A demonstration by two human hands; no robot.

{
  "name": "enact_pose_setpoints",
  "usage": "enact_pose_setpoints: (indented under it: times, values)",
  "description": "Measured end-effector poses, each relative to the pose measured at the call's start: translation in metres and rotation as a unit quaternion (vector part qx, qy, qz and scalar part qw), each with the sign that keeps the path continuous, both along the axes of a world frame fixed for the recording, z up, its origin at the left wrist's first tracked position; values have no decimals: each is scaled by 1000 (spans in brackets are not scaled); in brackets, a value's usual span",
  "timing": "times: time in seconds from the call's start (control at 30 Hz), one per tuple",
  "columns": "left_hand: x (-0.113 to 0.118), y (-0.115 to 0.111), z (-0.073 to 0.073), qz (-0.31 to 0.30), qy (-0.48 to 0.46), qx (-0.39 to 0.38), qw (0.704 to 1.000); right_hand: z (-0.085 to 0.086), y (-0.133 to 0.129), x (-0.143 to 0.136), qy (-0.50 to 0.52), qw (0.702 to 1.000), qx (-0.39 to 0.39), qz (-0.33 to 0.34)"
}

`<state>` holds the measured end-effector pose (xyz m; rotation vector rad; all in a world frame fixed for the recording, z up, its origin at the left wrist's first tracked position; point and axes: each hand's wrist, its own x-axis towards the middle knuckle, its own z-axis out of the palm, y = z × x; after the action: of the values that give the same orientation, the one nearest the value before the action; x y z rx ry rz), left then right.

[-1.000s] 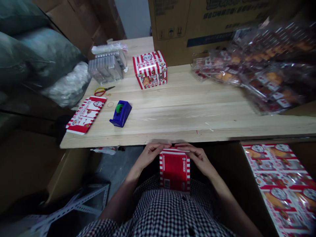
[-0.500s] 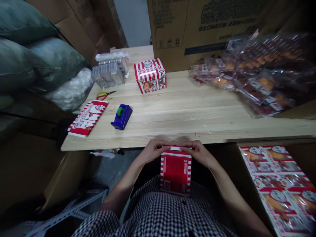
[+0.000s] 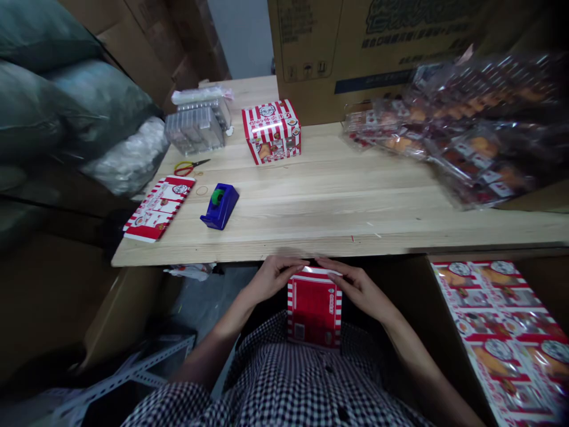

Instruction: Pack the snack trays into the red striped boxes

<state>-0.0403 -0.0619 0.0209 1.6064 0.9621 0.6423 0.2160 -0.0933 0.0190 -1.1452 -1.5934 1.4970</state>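
Note:
Against my lap stands a red and white striped box (image 3: 315, 311), its plain red panel with a barcode facing up at me. My left hand (image 3: 274, 279) grips the box's upper left edge, thumb on the near side and fingers over the top. On the upper right corner, my right hand (image 3: 358, 286) holds it the same way, with fingertips over the white top edge. What lies behind the top edge is hidden by the fingers. Beyond, on the table, sit a blue tape dispenser (image 3: 221, 207) with green tape and a flat folded carton (image 3: 160, 209).
A finished-looking striped box (image 3: 272, 131) stands at the table's back, beside clear plastic trays (image 3: 195, 127). Scissors (image 3: 191, 166) lie nearer. Wrapped food packs (image 3: 480, 148) pile up at right. A carton of printed boxes (image 3: 502, 326) is at my lower right.
The box top has tipped slightly and its white strip at the upper edge looks narrower. My fingers have shifted over the top edge; both hands remain on the box.

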Motion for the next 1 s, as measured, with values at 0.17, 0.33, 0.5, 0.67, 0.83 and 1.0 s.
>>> enact_pose_setpoints:
  times: [0.17,0.33,0.5,0.67,0.83,1.0]
  values:
    - [-5,-13,7,-37,-7,45,998,9,-6,5,-5,999,36,37]
    - [-8,-17,-1,7,-39,-7,999,11,-10,5,-2,997,33,64]
    - [-2,-14,-12,46,-63,-53,996,-1,-4,-4,23,1000,0,22]
    - [3,-12,-13,49,-57,-16,997,-22,10,-16,12,999,12,-47]
    - [-62,22,5,365,63,146,918,-35,10,-10,-17,997,-21,-66]
    - [-151,75,20,560,167,73,808,-36,3,-9,-17,997,-9,-70]
